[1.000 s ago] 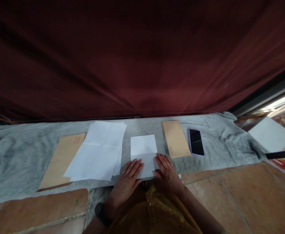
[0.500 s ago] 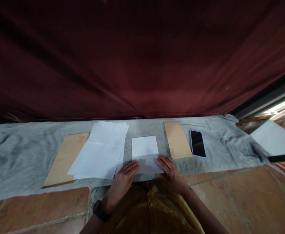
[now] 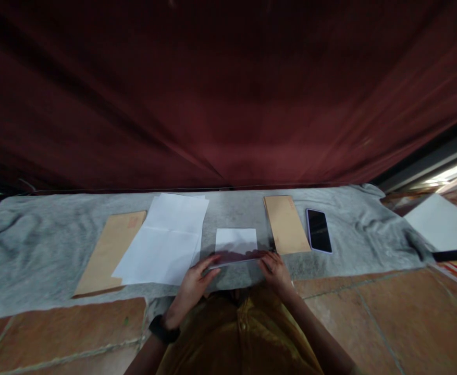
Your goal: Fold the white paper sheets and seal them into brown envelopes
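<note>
In front of me a white sheet of paper (image 3: 236,238) lies on a grey cloth, with its near part lifted and bent up along the side facing me. My left hand (image 3: 197,277) pinches the left end of that raised edge between thumb and fingers. At the right end, my right hand (image 3: 274,268) grips the same edge, its fingers curled. Left of the sheet is a loose pile of creased white paper (image 3: 165,234), which partly covers a brown envelope (image 3: 109,255). A small stack of brown envelopes (image 3: 287,224) lies close by my right hand.
A phone (image 3: 319,230) in a pale purple case rests right of the envelope stack. The grey cloth (image 3: 357,234) runs along a dark red curtain (image 3: 228,120). Tiled floor (image 3: 416,307) shows at the near side, and a white panel (image 3: 443,221) at the far right.
The near part of the sheet has come up off the cloth and is bent away from me. Both hands have gone from lying flat on the paper to gripping its edge.
</note>
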{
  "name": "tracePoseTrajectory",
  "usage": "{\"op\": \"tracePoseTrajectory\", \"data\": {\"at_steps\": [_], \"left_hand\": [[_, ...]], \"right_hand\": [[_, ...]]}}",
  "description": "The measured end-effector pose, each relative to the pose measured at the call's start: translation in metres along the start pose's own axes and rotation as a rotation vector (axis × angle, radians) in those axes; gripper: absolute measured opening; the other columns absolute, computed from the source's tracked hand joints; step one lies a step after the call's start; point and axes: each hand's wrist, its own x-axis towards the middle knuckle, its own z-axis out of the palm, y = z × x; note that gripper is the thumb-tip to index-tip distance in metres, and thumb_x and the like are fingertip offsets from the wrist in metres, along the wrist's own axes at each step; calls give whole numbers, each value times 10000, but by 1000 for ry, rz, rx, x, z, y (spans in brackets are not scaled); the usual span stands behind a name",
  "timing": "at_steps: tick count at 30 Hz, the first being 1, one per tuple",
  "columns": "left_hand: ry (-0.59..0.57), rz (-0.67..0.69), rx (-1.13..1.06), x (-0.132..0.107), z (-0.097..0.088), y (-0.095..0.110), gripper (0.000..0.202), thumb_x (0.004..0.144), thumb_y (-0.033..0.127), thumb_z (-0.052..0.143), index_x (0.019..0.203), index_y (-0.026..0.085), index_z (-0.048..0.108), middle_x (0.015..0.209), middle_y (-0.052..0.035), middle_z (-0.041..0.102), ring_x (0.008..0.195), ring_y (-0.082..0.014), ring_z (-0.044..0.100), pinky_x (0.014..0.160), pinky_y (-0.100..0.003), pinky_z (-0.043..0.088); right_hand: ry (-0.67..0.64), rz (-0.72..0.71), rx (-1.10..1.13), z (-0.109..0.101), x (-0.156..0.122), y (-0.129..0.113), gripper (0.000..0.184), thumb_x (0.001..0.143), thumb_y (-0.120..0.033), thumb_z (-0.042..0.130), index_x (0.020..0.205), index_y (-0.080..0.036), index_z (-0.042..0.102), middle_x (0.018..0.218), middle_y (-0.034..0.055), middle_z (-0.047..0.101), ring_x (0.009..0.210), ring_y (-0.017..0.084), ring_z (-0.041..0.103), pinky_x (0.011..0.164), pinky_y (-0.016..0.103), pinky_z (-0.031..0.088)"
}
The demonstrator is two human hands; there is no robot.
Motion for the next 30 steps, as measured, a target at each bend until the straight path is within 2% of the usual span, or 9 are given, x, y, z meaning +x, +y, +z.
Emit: {"op": "tracePoseTrajectory", "data": {"at_steps": [5, 8, 13, 16, 19, 22, 30], "left_hand": [[147, -65, -14, 18, 11, -6, 342, 884, 377, 599, 1172, 210, 681, 1109, -65, 768, 1004, -226, 725, 919, -393, 585], [192, -72, 2, 26, 15, -3, 385, 884, 372, 584, 1227, 212, 652, 972, -40, 773, 882, -204, 722, 838, -352, 585], [218, -138, 78, 35, 17, 5, 461, 895, 358, 569, 1326, 198, 605, 821, -6, 728, 753, -184, 690, 739, -310, 547], [207, -184, 128, 39, 18, 11, 467, 897, 307, 569, 1346, 184, 598, 837, -20, 726, 761, -188, 689, 728, -301, 526], [183, -223, 184, 42, 19, 18, 462, 907, 273, 568, 1357, 172, 593, 859, -36, 732, 762, -192, 690, 713, -293, 511], [158, -263, 239, 44, 20, 23, 442, 926, 257, 564, 1359, 165, 589, 885, -49, 743, 773, -193, 694, 714, -287, 504], [116, -313, 383, 48, 21, 27, 440, 953, 241, 568, 1384, 154, 572, 912, -67, 750, 785, -202, 699, 706, -288, 487]], "right_hand": [[94, 73, -10, 8, 6, -4, 313, 1017, -302, 420, 934, -210, 708, 912, 84, 715, 885, 243, 654, 821, 372, 515], [121, 123, 4, 12, 10, -8, 323, 1020, -327, 404, 958, -191, 691, 888, 92, 706, 867, 245, 649, 814, 374, 509], [168, 176, 51, 15, 13, -14, 331, 1000, -324, 429, 1218, -156, 613, 1012, 114, 723, 916, 244, 669, 839, 383, 517], [163, 211, 31, 15, 14, -18, 406, 988, -312, 445, 1347, -139, 521, 1007, 106, 721, 910, 244, 676, 830, 385, 521], [151, 249, -23, 14, 15, -22, 468, 986, -292, 444, 1422, -121, 445, 934, 85, 710, 868, 242, 667, 817, 380, 514], [129, 254, -90, 13, 16, -27, 504, 989, -255, 436, 1476, -133, 392, 950, 79, 696, 884, 237, 650, 841, 374, 491], [54, 167, -350, 13, 11, -37, 376, 1001, -186, 453, 1349, -191, 597, 1005, 104, 655, 913, 242, 587, 847, 370, 438]]}}
